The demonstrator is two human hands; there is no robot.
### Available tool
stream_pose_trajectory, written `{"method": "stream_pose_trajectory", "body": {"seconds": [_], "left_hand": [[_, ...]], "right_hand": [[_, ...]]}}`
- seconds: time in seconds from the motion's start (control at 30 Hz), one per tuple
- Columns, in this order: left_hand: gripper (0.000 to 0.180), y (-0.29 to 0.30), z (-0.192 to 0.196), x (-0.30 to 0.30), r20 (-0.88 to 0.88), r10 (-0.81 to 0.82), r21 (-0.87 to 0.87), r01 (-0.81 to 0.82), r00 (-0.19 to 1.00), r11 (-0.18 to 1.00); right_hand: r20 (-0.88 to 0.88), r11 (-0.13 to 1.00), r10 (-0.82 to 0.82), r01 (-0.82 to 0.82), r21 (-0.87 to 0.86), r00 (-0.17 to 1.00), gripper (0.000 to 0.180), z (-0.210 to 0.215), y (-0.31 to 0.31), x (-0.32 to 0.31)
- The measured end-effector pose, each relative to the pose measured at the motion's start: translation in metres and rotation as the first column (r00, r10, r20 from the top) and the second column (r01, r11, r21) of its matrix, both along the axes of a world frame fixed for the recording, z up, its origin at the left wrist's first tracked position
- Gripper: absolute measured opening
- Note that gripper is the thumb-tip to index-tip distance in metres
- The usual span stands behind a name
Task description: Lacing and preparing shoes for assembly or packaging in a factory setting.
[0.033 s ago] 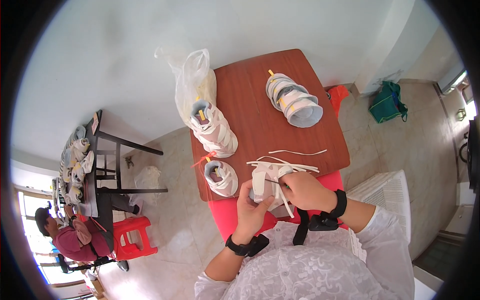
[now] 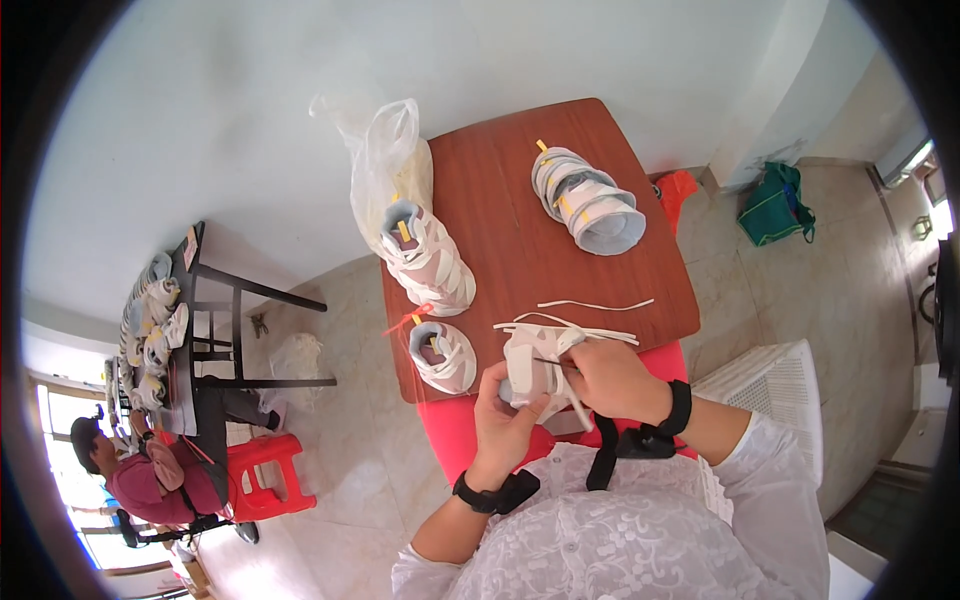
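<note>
At the table's near edge my left hand point(image 2: 505, 417) is closed around a pale pink and white shoe upper point(image 2: 530, 362), its thumb pressed on the front. Over the right side of that upper, my right hand point(image 2: 612, 378) is closed on a thin dark tool point(image 2: 548, 361) whose tip reaches the upper; its exact kind is too small to tell. White laces point(image 2: 590, 331) spread out above the upper, and one end point(image 2: 580, 412) hangs below my right fingers. Another loose white lace point(image 2: 597, 303) lies farther up the brown table point(image 2: 490, 200).
Left on the table are a single upper point(image 2: 445, 357) with a red tie and a stack of laced uppers point(image 2: 430, 260), beside a clear plastic bag point(image 2: 390, 150). More nested uppers point(image 2: 590, 200) lie far right. A person point(image 2: 150, 475) sits at another table on the left.
My right hand has shifted slightly right, and the dark tool shows more plainly across the upper. The hanging lace end has swung a little to the right.
</note>
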State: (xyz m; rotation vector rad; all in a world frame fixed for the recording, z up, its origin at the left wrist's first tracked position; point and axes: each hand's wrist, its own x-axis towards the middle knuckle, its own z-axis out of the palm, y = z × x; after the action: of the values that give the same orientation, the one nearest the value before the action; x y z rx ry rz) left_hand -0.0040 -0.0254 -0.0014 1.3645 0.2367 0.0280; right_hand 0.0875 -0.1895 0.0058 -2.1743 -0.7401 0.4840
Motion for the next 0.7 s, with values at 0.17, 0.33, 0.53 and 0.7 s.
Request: {"method": "stream_pose_trajectory", "body": {"seconds": [0.17, 0.33, 0.53, 0.7], "left_hand": [[0.053, 0.002, -0.003, -0.002, -0.011, 0.048, -0.109, -0.049, 0.999, 0.993], [0.048, 0.012, 0.001, -0.001, 0.007, 0.021, -0.227, -0.019, 1.0, 0.974], [0.053, 0.019, -0.01, -0.004, -0.016, -0.079, -0.185, 0.074, 0.997, 0.98], [0.052, 0.012, -0.013, -0.007, -0.012, -0.034, -0.171, 0.032, 0.999, 0.985]], "right_hand": [[0.196, 0.99, -0.136, 0.14, -0.004, 0.971, 0.016, 0.007, -0.002, -0.004], [-0.43, 0.969, 0.143, -0.038, 0.245, 0.891, 0.023, 0.018, -0.006, 0.01], [-0.459, 0.953, 0.24, -0.118, 0.279, 0.856, 0.029, 0.0, -0.005, 0.014], [-0.429, 0.979, 0.165, -0.095, 0.179, 0.888, 0.028, -0.002, -0.003, 0.009]]}}
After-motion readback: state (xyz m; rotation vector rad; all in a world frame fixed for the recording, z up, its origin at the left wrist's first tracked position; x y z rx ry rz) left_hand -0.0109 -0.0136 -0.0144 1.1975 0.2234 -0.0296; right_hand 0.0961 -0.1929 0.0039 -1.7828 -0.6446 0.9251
